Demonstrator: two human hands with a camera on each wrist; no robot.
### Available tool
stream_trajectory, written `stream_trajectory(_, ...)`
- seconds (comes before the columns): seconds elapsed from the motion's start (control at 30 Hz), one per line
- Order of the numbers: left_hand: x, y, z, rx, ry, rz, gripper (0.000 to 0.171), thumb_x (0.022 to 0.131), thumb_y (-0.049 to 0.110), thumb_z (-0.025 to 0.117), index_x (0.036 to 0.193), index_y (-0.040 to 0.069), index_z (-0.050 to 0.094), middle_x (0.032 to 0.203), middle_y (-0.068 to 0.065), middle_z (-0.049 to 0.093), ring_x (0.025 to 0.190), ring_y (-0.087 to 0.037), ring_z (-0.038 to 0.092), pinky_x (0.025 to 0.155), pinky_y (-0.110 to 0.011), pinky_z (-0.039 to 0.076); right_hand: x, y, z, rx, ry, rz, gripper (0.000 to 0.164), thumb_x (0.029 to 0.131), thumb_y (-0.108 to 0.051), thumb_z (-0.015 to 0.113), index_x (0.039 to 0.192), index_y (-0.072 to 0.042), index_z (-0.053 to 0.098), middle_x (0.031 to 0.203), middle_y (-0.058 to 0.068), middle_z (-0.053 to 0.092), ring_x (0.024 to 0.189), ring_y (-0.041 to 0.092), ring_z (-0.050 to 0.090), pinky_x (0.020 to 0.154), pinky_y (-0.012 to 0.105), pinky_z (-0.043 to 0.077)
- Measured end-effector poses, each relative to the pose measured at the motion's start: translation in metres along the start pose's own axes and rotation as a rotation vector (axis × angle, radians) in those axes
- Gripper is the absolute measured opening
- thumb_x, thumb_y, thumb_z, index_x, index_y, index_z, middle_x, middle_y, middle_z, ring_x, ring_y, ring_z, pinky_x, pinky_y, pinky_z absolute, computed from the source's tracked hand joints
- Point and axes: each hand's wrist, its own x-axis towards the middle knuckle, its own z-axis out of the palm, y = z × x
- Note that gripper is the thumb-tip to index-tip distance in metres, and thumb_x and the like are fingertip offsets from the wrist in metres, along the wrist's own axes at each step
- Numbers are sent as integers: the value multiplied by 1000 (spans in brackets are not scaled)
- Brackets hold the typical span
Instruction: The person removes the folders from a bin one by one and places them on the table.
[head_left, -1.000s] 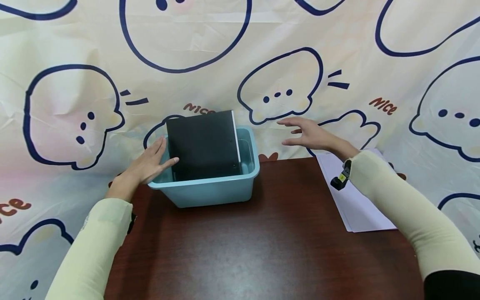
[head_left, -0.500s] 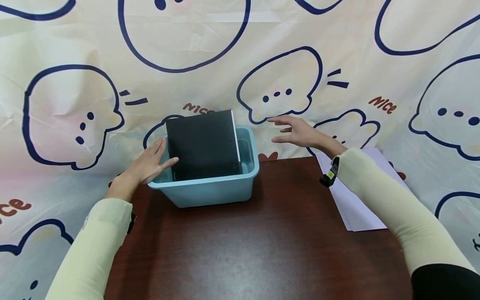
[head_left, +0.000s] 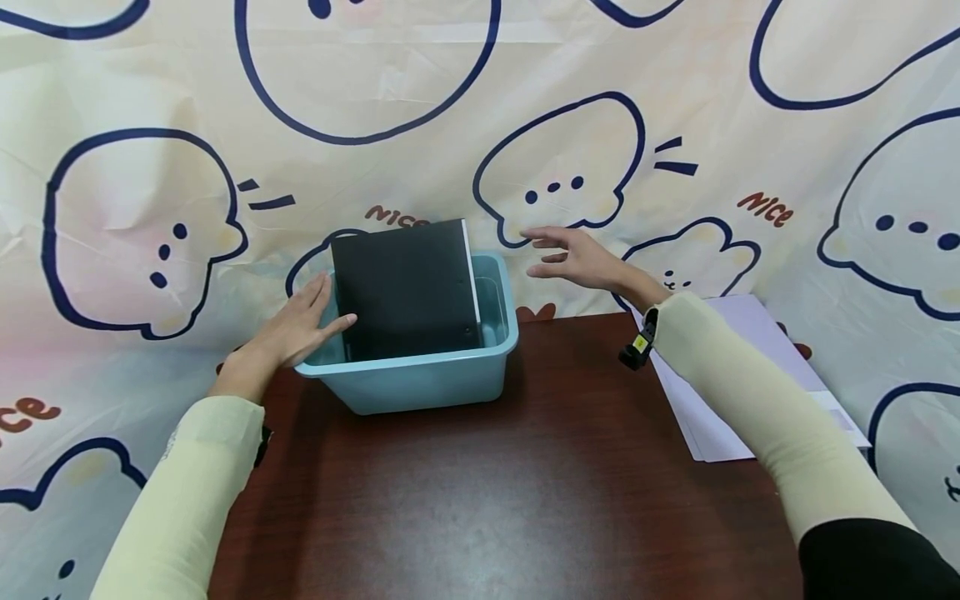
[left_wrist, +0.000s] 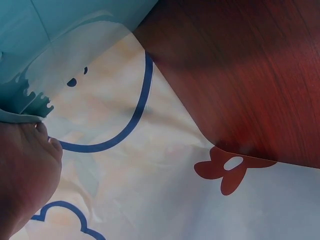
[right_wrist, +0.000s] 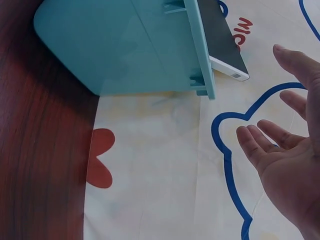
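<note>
A light blue plastic tub (head_left: 431,382) stands at the back of the table. Leaning inside it is a flat black folder-like item (head_left: 405,292) with a white side edge (right_wrist: 230,68); its lower part is hidden by the tub wall. My left hand (head_left: 288,329) rests at the tub's left rim, fingers straight, with the thumb stretched across to the black item's lower left edge. Off to the right of the tub, my right hand (head_left: 577,257) hovers in the air with loosely spread fingers, palm toward the tub and holding nothing.
A stack of pale lilac sheets (head_left: 708,429) lies at the table's right side, partly under my right forearm. The dark brown table (head_left: 495,500) ends just behind the tub, where a patterned cloth (head_left: 420,67) hangs. Black cameras sit on both wrists.
My right hand has drifted left toward the tub, uncovering more of the lilac sheets. The left hand, tub and black item have stayed in place.
</note>
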Motion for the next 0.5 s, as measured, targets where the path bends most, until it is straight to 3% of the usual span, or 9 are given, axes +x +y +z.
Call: stream_trajectory(0.5,-1,1,0,-12,0,11,102,106,71,34,166,3,-12,175,-20,-17,161,-49,-6,126,-70,-1,17,-6,14,94,7,1,71,101,-31,74,162,-13,44,169,7,41,153,34,43,119,59,42)
